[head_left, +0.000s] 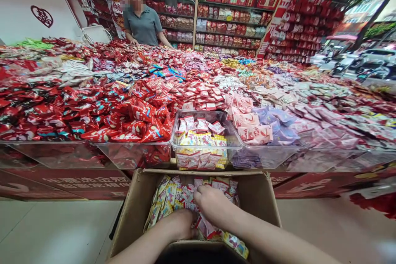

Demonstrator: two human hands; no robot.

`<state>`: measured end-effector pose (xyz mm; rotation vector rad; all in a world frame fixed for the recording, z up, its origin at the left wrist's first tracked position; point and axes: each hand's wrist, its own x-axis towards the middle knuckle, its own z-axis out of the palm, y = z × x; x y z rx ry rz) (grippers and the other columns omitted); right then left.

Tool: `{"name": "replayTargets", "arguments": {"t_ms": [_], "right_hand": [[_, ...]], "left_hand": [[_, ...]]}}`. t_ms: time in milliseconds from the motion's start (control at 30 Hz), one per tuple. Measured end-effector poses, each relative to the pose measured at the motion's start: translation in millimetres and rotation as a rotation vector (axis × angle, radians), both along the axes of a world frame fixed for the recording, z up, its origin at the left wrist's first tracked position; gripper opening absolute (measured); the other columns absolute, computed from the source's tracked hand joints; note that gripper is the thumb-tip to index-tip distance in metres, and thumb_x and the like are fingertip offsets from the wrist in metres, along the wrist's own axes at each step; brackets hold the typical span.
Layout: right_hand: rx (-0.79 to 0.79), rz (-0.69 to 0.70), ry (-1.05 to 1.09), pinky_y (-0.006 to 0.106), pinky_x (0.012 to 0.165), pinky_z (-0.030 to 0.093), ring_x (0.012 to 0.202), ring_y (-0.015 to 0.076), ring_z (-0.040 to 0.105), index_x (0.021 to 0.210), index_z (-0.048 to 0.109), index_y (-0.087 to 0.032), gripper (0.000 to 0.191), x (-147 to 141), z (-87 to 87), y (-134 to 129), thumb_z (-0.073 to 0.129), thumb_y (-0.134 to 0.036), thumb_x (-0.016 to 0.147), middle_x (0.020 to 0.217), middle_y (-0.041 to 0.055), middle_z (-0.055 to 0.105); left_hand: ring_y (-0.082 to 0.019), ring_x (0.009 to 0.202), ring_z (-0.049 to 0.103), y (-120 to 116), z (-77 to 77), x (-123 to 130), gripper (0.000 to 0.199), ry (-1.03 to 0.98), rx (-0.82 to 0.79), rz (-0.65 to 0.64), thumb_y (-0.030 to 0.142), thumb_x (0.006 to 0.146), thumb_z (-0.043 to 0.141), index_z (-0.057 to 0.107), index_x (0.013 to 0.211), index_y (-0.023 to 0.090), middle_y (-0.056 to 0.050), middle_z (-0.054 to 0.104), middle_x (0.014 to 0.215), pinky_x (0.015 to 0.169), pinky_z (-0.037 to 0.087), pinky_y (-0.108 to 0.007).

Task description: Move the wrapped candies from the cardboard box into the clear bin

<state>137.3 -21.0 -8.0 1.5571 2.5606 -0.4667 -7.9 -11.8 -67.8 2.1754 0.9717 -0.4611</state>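
Many packets [169, 194] around the fingers [199, 192]

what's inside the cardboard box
The box holds yellow packets, many at left, and red-and-white ones; the left hand and right hand are among them. Lower layers, the bottom and anything under the hands are covered.

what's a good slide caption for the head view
Left hand and right hand among small wrapped candies in an open cardboard box, before a partly filled clear plastic bin.
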Motion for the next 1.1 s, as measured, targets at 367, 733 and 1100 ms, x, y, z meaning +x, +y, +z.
{"name": "replayTargets", "arguments": {"t_ms": [367, 733, 1100], "right_hand": [[-0.17, -0.334, -0.124, 0.033, 0.068, 0.045, 0.088, 0.0271, 0.059, 0.104, 0.056, -0.015, 0.03, -15.0, -73.8, 49.6, 0.045, -0.018, 0.076, 0.094, 0.0145, 0.064], [0.021, -0.188, 0.612, 0.02, 0.053, 0.035, 0.056, 0.0104, 0.046, 0.069, 0.052, -0.017, 0.014, 27.0, -7.0, 2.5, 0.043, -0.008, 0.062, 0.061, -0.0015, 0.053], [-0.105, -0.56, 1.097, 0.025, 0.057, 0.045, 0.063, 0.0142, 0.055, 0.082, 0.055, -0.017, 0.017, 29.7, -8.8, -37.7, 0.052, -0.032, 0.075, 0.07, 0.002, 0.059]], "left_hand": [[-0.031, 0.089, 0.057, 8.0, 10.3, -7.0, 0.033, -0.096, 0.117, 0.3, 0.033, 0.067, 0.049, 0.061, 0.095, 0.019, -0.013, 0.064, 0.093, 0.074, 0.042, -0.039], [-0.022, 0.087, 0.056, 27.2, 34.0, -15.3, 0.048, -0.507, -0.27, 0.391, 0.037, 0.062, 0.062, 0.053, 0.105, 0.018, -0.005, 0.062, 0.098, 0.073, 0.043, -0.028], [-0.011, 0.059, 0.051, 8.8, 46.2, 9.5, 0.027, -0.751, -0.297, 0.518, 0.035, 0.061, 0.066, 0.059, 0.078, 0.016, 0.004, 0.056, 0.062, 0.052, 0.038, -0.019]]}}
